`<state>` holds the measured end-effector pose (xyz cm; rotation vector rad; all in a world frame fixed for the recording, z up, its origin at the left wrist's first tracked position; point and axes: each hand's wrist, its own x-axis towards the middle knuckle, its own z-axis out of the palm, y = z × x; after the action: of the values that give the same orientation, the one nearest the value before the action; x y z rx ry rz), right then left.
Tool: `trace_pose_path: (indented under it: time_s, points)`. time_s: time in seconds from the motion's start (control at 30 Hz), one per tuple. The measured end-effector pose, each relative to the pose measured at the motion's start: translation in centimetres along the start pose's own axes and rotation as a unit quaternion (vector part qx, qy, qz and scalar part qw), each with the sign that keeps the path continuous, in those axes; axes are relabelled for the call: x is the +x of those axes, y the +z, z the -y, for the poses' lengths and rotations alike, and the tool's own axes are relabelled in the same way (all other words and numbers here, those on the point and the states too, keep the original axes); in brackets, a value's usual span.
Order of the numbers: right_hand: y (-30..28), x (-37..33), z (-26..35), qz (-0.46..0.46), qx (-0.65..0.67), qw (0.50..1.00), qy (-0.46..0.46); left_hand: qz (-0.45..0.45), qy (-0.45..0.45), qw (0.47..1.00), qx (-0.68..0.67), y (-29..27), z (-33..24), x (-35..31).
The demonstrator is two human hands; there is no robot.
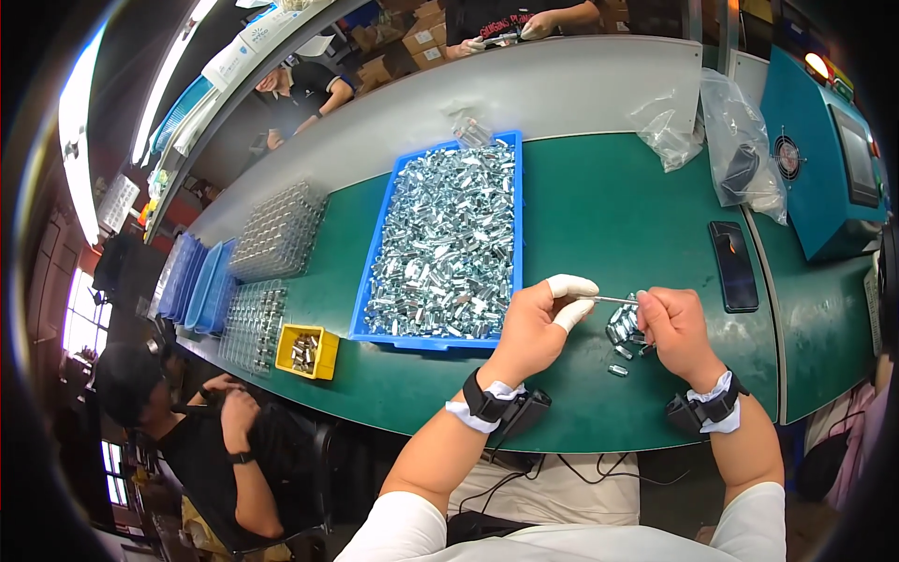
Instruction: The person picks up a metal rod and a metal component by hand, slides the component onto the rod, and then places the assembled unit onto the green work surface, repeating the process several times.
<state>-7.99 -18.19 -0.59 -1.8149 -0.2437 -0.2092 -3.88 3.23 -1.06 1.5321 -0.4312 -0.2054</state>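
My right hand (676, 328) is closed round a thin metal rod (616, 300), which runs left to the fingers of my other hand. White covers wrap the thumb and forefinger of my left hand (548, 318), which are pinched at the rod's far end; what lies between those fingertips is too hidden to name. Below and between the hands, a small heap of shiny metal cylinders (620, 326) rests on the green table, partly behind my right hand. One loose cylinder (618, 371) lies nearer me. Left of my hands stands a blue tray (358, 309) full of similar metal parts.
A yellow bin (323, 361) holds a few parts, beside clear racks (281, 229) and blue trays (211, 286) at the left. To the right are a phone (733, 267), plastic bags (740, 150) and a teal machine (824, 159). A seated person (225, 450) is at the left; others are beyond the partition.
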Motion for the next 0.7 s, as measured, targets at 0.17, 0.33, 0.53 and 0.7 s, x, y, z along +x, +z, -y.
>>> trace_pose_path:
  time_s: [0.17, 0.33, 0.53, 0.7]
  points:
    - [-0.5, 0.1, 0.2, 0.023, -0.042, 0.998, -0.031, 0.008, 0.033, 0.997, 0.067, 0.2, -0.1, -0.1]
    - [0.2, -0.3, 0.5, 0.036, -0.019, 0.999, -0.02, 0.036, -0.065, 0.991, -0.113, 1.0, -0.3, -0.2]
    - [0.4, -0.8, 0.9, 0.029, -0.046, 0.997, -0.052, 0.076, -0.122, 0.981, -0.13, 0.7, -0.7, -0.4]
    - [1.0, -0.8, 0.2, 0.047, -0.08, 0.987, -0.131, 0.078, -0.125, 0.979, -0.14, 1.6, -1.2, -0.5]
